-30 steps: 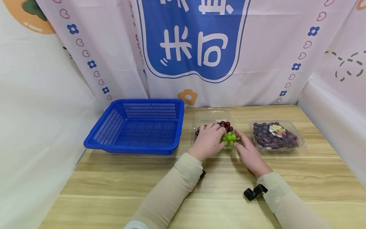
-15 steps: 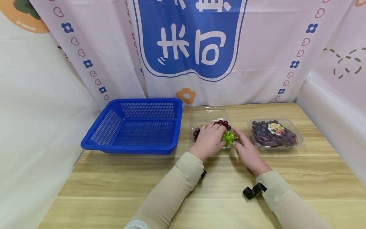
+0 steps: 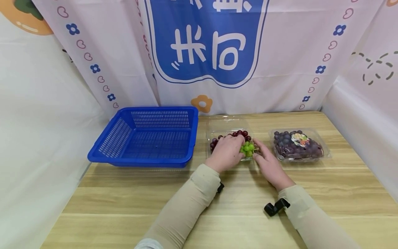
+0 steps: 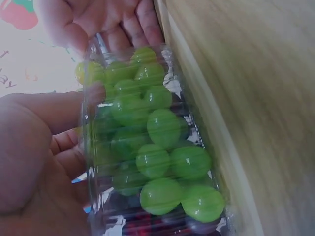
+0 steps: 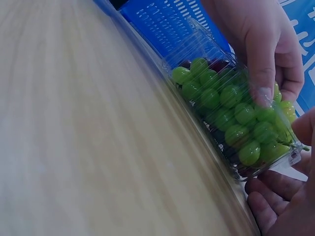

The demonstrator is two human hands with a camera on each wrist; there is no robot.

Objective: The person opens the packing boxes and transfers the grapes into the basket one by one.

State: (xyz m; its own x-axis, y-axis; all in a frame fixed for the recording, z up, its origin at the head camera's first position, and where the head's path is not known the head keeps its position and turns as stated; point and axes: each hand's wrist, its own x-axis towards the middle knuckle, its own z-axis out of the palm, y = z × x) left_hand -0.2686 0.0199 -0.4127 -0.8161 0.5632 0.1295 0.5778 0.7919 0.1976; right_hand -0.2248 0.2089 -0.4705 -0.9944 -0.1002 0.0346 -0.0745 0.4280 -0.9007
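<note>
L hand (image 3: 226,153) grips green grapes (image 3: 248,147) in clear clamshell (image 3: 228,120), w/ red grapes (image 3: 240,133) just past grip; R hand (image 3: 272,170) loose, touching clamshell's end.

Long beige sleeves (image 3: 183,202), black wrist-worn cameras (image 3: 281,204)

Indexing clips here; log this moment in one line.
left hand: holds green grapes in open container; right hand: at container's right end; blue basket: left; closed grape box: right

Chinese chars (image 3: 189,46) on blue backdrop panel (image 3: 208,67), top cropped; sticker (image 3: 300,140) on dark-grape box (image 3: 289,153), txt too small
</note>
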